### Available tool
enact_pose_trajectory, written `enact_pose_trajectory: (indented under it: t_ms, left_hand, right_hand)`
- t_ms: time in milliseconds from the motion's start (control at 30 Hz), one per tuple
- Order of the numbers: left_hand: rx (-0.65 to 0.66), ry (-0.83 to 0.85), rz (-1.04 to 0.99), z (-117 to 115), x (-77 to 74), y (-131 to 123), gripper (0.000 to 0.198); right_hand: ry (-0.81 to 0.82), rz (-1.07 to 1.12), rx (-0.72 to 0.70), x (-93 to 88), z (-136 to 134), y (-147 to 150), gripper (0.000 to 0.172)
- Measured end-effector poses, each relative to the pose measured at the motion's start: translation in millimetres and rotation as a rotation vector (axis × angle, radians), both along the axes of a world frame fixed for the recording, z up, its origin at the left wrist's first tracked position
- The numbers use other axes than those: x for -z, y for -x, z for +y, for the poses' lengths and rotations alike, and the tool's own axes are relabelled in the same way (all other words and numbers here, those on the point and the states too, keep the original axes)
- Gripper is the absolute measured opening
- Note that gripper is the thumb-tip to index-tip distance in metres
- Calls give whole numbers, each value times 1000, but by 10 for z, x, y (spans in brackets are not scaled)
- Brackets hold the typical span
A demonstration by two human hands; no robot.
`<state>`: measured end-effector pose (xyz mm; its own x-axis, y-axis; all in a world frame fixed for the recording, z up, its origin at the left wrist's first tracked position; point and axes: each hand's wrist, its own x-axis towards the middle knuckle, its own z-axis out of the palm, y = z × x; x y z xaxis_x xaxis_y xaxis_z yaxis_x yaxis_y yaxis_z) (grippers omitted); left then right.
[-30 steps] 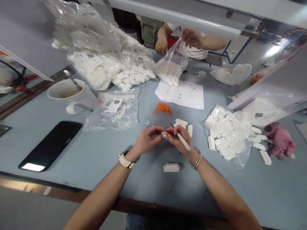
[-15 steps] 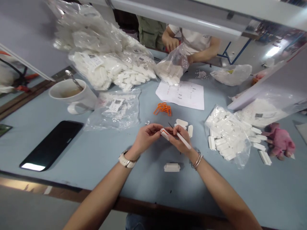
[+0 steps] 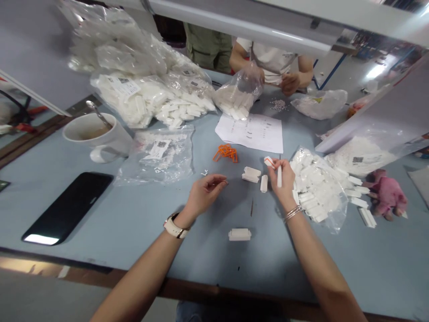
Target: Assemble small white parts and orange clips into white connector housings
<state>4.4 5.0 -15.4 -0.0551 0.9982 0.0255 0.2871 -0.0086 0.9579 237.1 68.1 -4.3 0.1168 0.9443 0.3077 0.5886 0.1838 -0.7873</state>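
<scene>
My right hand [image 3: 283, 181] is closed around a small white plastic piece with an orange strip [image 3: 269, 162]. The same hand holds a slim white-handled tool [image 3: 279, 176] with a thin dark tip. My left hand [image 3: 205, 193] hovers over the table, thumb and fingertips pinched together; whatever they hold, if anything, is too small to make out. Between my hands lie a white plastic housing [image 3: 251, 174] and a narrower white piece [image 3: 264, 184]. Closer to me sits another white housing [image 3: 239, 234]. Beyond my left hand is a pile of orange frames [image 3: 225, 153].
Bags of white parts [image 3: 318, 188] lie at right, beside a pink cloth item [image 3: 387, 192]. A mug [image 3: 110, 142] with a spoon, a phone [image 3: 69, 208] and a clear bag [image 3: 177, 156] occupy the left. Behind a printed sheet [image 3: 250, 134], a co-worker's hands [image 3: 290, 83] are busy.
My right hand has moved right, away from my left, carrying the white piece with the orange strip and the tool. My left hand no longer touches that piece. The co-worker's hands shifted.
</scene>
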Motion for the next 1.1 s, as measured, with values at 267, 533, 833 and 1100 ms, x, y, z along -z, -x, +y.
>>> enact_pose_trajectory:
  t_ms: [267, 533, 833, 1100]
  left_hand:
    - [369, -102, 271, -138, -130, -61, 33]
    - [882, -106, 620, -314, -354, -293, 39]
    - [725, -110, 413, -242, -312, -105, 15]
    - [727, -26, 404, -130, -307, 20, 23]
  right_hand:
    - [-30, -294, 22, 116, 77, -95, 6]
    - [25, -101, -371, 41, -47, 112, 21]
    - [192, 50, -497, 71, -92, 181, 24]
    - [275, 9, -594, 36, -130, 200, 27]
